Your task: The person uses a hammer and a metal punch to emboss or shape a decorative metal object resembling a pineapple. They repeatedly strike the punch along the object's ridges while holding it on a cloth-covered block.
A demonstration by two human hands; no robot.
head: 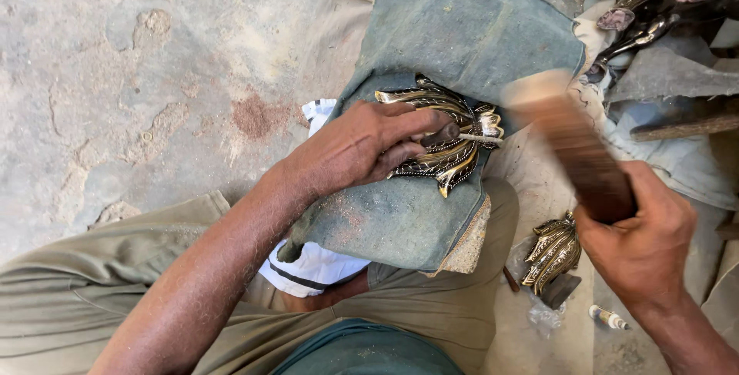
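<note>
A grey-green cloth (431, 28) lies under the left hand (362, 148). On it, beneath that hand's fingertips, rests an ornate black-and-gold metal piece (450, 155); the fingers pinch a thin punch (479, 138) against it. To its right, the right hand (643, 240) is closed around a blurred wooden mallet (573, 144), raised above the piece.

Bright, even daylight is washing the concrete floor (138, 90) pale, casting only soft shadows. The brass ornament (443, 140) is glinting sharply, while the wooden mallet (573, 148) above it is smearing with motion blur.
</note>
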